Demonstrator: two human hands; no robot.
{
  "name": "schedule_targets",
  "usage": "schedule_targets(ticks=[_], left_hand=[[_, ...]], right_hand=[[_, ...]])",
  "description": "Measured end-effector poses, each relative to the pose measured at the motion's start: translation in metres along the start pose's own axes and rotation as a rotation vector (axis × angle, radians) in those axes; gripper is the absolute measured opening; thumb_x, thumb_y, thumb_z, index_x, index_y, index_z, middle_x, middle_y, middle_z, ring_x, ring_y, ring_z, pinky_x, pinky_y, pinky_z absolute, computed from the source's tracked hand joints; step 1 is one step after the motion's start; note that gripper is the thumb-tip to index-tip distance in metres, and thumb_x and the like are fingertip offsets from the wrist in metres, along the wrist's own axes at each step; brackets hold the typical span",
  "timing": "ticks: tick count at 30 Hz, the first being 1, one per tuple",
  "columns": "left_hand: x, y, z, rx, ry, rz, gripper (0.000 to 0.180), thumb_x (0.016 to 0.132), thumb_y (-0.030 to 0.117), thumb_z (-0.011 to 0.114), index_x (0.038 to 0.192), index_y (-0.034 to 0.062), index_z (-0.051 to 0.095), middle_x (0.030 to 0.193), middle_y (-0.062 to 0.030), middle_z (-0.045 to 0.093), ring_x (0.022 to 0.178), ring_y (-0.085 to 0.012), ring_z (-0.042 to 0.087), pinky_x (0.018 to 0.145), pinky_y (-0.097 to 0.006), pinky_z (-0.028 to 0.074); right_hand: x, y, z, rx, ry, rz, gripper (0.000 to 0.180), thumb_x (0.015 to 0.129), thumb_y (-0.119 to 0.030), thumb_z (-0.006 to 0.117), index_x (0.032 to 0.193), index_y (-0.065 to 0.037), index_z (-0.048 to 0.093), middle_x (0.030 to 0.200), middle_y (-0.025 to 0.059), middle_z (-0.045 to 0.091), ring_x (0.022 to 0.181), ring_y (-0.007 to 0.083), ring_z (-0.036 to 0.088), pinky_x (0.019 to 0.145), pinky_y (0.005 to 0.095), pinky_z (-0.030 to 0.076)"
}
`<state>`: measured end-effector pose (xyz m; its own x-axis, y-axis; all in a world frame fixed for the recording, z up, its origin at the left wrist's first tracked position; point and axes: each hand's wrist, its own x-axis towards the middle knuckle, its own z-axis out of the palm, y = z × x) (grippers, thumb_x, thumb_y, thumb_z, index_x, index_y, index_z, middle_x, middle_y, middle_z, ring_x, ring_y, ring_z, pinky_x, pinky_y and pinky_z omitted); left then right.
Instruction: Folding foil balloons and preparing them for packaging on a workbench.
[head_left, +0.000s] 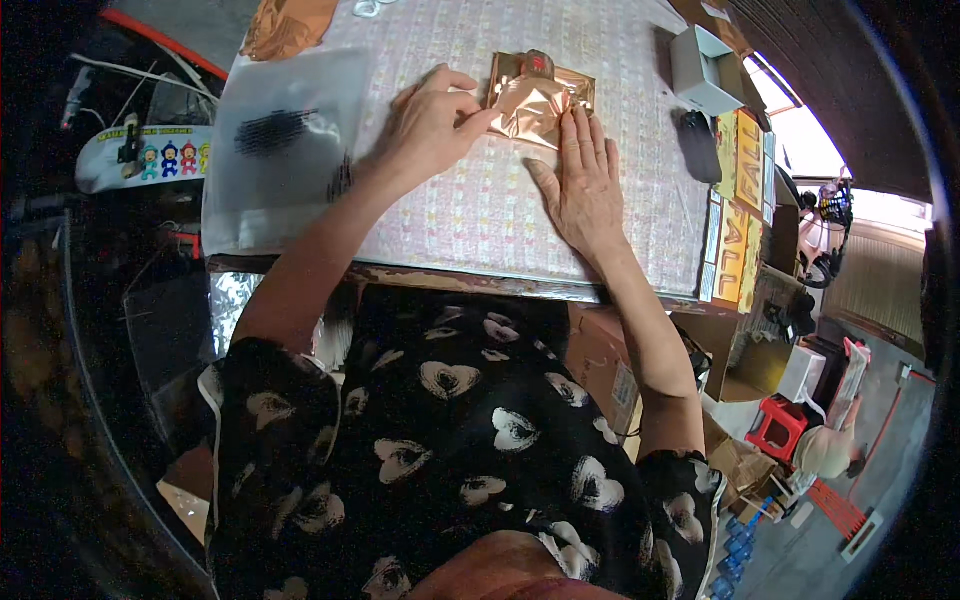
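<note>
A shiny copper-coloured foil pouch [527, 112] lies on the patterned tablecloth in front of me. A dark reddish-brown rounded piece [538, 66] sits at its far edge; I cannot make out what it is. My right hand [585, 195] rests flat, fingertips pressing the pouch's right side, thumb spread out on the cloth. To the left, my left hand [437, 122] is loosely bent with thumb and fingers apart. Its thumb tip reaches the pouch's left edge, and nothing shows in its grasp.
A clear plastic sheet [285, 200] covers the table's left side, with more copper foil [290, 28] beyond it. At the right stand an open white box [705, 72], a dark oblong object [699, 146] and a yellow printed carton [737, 250]. A red stool [776, 427] is on the floor.
</note>
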<state>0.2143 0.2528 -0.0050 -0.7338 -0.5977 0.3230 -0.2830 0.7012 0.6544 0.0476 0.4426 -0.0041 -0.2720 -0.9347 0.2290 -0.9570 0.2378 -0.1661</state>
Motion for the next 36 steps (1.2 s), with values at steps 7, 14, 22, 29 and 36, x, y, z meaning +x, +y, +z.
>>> schedule_targets(ticks=[7,14,22,29,36], left_hand=[[-0.001,-0.002,0.01,0.096,-0.01,-0.017,0.022,0.088,0.027,0.077,0.077,0.0079,0.08,0.13,-0.0042,0.065,0.13,-0.023,0.054,0.108,-0.05,0.032],[0.005,0.001,0.0,0.117,-0.092,-0.003,0.021,0.086,0.027,0.079,0.078,0.0078,0.074,0.134,-0.0055,0.064,0.129,-0.0266,0.057,0.108,-0.05,0.035],[0.016,0.038,0.0,0.531,0.001,0.273,0.053,0.099,0.029,0.065,0.149,0.0169,0.053,0.149,-0.0073,0.056,0.141,-0.0217,0.048,0.119,-0.062,0.026],[0.027,0.023,0.021,0.559,-0.274,0.366,0.062,0.107,0.042,0.049,0.161,0.0154,0.037,0.169,-0.0031,0.033,0.157,-0.0177,0.025,0.124,-0.062,0.003],[0.028,0.018,0.022,0.508,-0.331,0.329,0.067,0.105,0.047,0.049,0.162,0.0147,0.034,0.169,-0.0035,0.032,0.157,-0.0205,0.024,0.125,-0.062,0.002]], right_hand=[[-0.001,-0.001,0.001,0.002,0.012,0.005,0.079,0.106,-0.052,0.048,0.159,0.003,0.03,0.165,0.0218,0.031,0.154,0.0393,0.027,0.124,0.0533,0.023],[-0.001,0.001,0.002,0.012,0.018,0.019,0.077,0.106,-0.05,0.049,0.159,0.003,0.031,0.166,0.0217,0.03,0.154,0.0392,0.026,0.124,0.0523,0.022],[-0.002,0.002,0.005,0.024,0.038,0.02,0.078,0.105,-0.049,0.051,0.158,0.005,0.032,0.164,0.0238,0.034,0.153,0.04,0.028,0.124,0.052,0.023],[-0.001,-0.001,0.002,0.039,0.03,0.027,0.079,0.104,-0.051,0.052,0.158,0.005,0.032,0.164,0.024,0.033,0.154,0.0401,0.028,0.124,0.0518,0.023],[0.002,-0.002,-0.005,-0.027,-0.003,0.02,0.079,0.104,-0.052,0.05,0.159,0.002,0.032,0.166,0.0216,0.03,0.155,0.0396,0.026,0.124,0.0577,0.02]])
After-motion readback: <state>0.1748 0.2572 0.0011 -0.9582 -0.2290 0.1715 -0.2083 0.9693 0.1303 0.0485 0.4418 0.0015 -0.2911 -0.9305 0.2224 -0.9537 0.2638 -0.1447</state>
